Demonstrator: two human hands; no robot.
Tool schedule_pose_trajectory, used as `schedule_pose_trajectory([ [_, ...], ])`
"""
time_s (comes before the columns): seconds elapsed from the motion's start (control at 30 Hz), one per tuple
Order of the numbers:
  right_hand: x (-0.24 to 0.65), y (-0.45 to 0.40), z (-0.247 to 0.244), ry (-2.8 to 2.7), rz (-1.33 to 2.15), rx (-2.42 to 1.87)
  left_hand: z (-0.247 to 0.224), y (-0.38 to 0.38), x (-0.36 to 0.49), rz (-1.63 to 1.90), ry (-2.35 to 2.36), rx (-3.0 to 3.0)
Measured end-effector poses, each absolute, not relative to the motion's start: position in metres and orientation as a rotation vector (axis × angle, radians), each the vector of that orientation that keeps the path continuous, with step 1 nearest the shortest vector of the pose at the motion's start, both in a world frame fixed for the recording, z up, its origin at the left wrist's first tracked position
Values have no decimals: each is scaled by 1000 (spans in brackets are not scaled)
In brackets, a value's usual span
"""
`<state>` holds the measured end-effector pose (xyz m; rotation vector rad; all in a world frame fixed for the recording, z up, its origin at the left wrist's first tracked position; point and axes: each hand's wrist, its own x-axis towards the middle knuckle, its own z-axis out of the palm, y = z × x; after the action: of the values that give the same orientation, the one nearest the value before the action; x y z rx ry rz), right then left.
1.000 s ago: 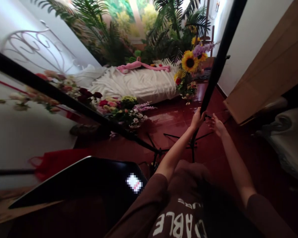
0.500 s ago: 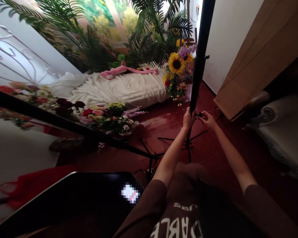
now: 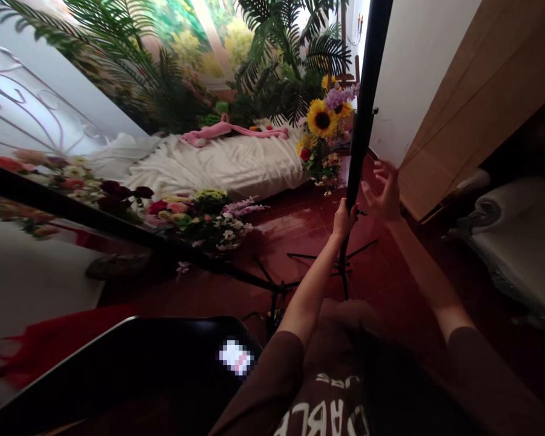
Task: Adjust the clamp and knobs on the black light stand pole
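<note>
A tall black light stand [image 3: 362, 130] rises in front of me, its tripod legs [image 3: 344, 269] spread on the dark red floor. My left hand [image 3: 344, 219] is wrapped round its pole. A small black locking knob [image 3: 361, 213] sticks out to the right, just beside that hand. Off to the right of the pole, my right hand [image 3: 385, 192] is raised with its fingers apart and slightly blurred. It holds nothing and is apart from the knob. The upper end of the stand lies outside the view.
A second black stand [image 3: 140, 233] slants across the left. A dark glossy panel [image 3: 163, 363] lies at lower left. Beyond are flowers [image 3: 200, 218], a draped white platform [image 3: 236, 160] and sunflowers [image 3: 322, 118]. A wooden board [image 3: 463, 103] leans at right near a pale sofa [image 3: 522, 242].
My right hand has let go of the knob and moved up and to the right, its fingers spreading. My left hand keeps its grip on the pole.
</note>
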<state>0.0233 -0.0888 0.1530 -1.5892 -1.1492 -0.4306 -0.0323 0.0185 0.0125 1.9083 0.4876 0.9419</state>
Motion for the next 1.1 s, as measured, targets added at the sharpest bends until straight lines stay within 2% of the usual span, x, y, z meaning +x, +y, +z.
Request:
schedule_pose_trajectory([
  [0.17, 9, -39, 228, -1219, -577, -1584, 13, 18, -33, 938, 501, 1915],
  [0.33, 16, -13, 245, -1262, -493, -1754, 15, 18, -35, 926, 491, 1904],
  [0.57, 21, -17, 213, -1167, -413, -1660, 25, 14, -38, 910, 518, 1847],
  [0.87, -1, -28, 117, -1097, -137, -1793, 11, 25, -34, 907, 401, 1869],
  [1.1, 15, -36, 112, -1191, -76, -1711, 10, 26, -37, 944, 281, 1861],
])
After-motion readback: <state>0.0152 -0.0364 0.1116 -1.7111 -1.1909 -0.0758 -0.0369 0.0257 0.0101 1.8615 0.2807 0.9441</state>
